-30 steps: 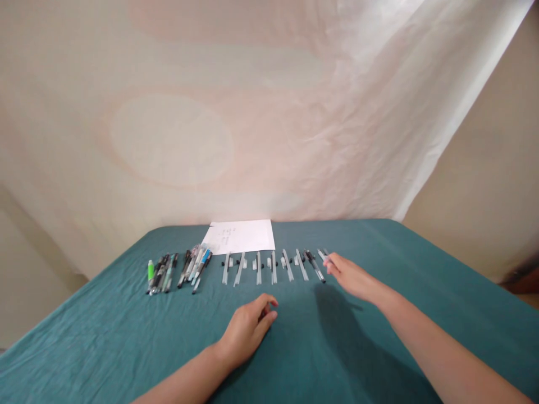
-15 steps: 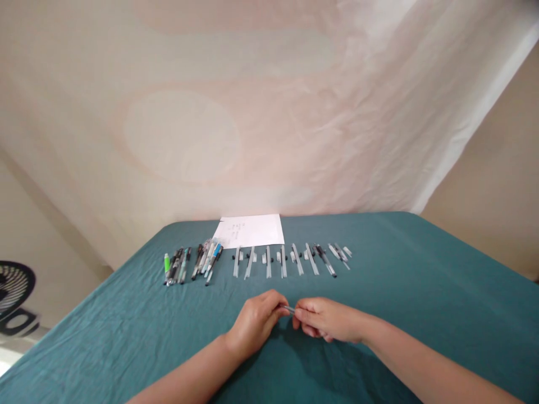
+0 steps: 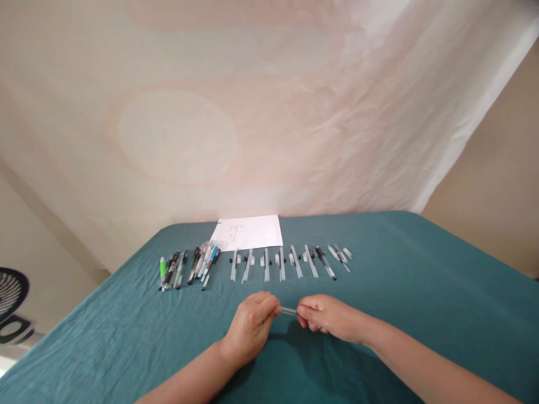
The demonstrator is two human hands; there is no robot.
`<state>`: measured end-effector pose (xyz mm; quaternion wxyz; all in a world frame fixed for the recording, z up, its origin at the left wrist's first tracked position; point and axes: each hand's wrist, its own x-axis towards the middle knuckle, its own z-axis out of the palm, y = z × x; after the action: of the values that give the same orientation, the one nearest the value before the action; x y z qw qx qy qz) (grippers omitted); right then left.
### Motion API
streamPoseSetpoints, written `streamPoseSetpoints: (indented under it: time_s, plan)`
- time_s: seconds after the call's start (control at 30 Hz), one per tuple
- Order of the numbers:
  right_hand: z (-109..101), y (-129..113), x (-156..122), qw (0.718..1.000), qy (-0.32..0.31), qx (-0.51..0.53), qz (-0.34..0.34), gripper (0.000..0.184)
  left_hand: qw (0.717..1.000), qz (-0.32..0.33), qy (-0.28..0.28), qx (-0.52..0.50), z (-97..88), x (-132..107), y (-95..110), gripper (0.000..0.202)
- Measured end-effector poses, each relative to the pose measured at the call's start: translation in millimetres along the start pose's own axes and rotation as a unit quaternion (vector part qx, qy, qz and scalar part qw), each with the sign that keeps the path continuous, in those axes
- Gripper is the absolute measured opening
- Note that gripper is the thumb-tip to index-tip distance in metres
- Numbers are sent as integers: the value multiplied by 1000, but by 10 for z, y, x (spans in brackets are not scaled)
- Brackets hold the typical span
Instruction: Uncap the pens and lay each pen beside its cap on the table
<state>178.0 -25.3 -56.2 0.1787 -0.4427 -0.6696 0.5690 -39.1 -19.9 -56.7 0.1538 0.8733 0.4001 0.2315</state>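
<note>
My left hand (image 3: 252, 322) and my right hand (image 3: 326, 317) meet just above the teal tablecloth (image 3: 126, 342). Both pinch the ends of a thin clear pen barrel (image 3: 288, 311) held between them. Beyond my hands lies a row of several clear pen barrels (image 3: 280, 264) with small caps and black bits beside them. To its left sits a cluster of assembled pens (image 3: 189, 266), one with a green end (image 3: 162, 266). A white sheet of paper (image 3: 250, 232) lies behind the row.
A pale cloth backdrop (image 3: 252, 112) hangs behind the table. A black fan (image 3: 10, 297) stands on the floor at the far left. The table's right edge meets a beige wall (image 3: 497, 196).
My right hand reached to the right end of the row, took a clear barrel and brought it back to my left hand. Now both hands hold it, slightly further apart.
</note>
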Motion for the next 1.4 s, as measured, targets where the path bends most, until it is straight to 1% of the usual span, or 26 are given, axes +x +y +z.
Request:
streamPoseSetpoints:
  time_s: [0.1, 0.17, 0.23, 0.33, 0.37, 0.4, 0.43, 0.5, 0.53, 0.57, 0.63, 0.77, 0.83, 0.9, 1.03, 1.17, 1.23, 1.33, 1.4]
  plan:
    - [35, -29, -11, 992, 57, -104, -51, 42, 999, -21, 4, -41, 30, 10, -6, 31]
    - [38, -36, -13, 988, 77, -122, -63, 43, 996, -45, 18, -71, 29, 25, -25, 31]
    - [15, -29, -11, 991, 70, -96, -62, 45, 991, -79, 42, -102, -2, 48, -69, 31]
    - [-45, 2, -2, 999, 24, 7, -26, 45, 970, -146, 88, -173, -86, 93, -168, 32]
    - [-60, 15, 4, 999, 9, 48, -8, 43, 956, -169, 98, -221, -110, 106, -198, 32]
    - [-66, 28, 12, 996, -4, 88, 10, 42, 935, -190, 103, -283, -126, 118, -220, 31]
    - [-62, 42, 23, 992, -15, 125, 24, 40, 907, -205, 100, -355, -131, 126, -230, 30]
    - [-24, 65, 51, 981, -32, 185, 39, 39, 841, -218, 71, -490, -105, 129, -216, 32]
    - [5, 73, 66, 976, -40, 209, 41, 39, 812, -220, 53, -538, -77, 124, -196, 34]
    - [35, 77, 79, 972, -48, 228, 41, 39, 790, -221, 36, -570, -42, 116, -171, 34]
    - [81, 77, 95, 963, -64, 260, 42, 40, 764, -224, 13, -605, 29, 97, -125, 31]
    - [78, 60, 79, 946, -101, 306, 50, 38, 734, -247, 20, -633, 111, 80, -114, 26]
    - [54, 61, 68, 942, -108, 312, 54, 36, 727, -255, 25, -637, 122, 83, -142, 25]
    - [46, 74, 70, 945, -104, 305, 56, 36, 730, -252, 27, -635, 125, 88, -167, 25]
    - [103, 115, 100, 965, -66, 252, 37, 38, 754, -249, 34, -607, 124, 92, -164, 25]
    - [185, 139, 116, 982, -33, 184, 6, 36, 775, -262, 46, -573, 112, 93, -125, 28]
    - [215, 154, 123, 988, -14, 152, -5, 35, 776, -269, 54, -568, 112, 95, -115, 28]
    - [237, 177, 143, 994, 50, 93, -26, 32, 771, -278, 69, -569, 123, 98, -123, 29]
    - [235, 181, 158, 993, 77, 88, -34, 31, 764, -284, 79, -574, 130, 98, -137, 29]
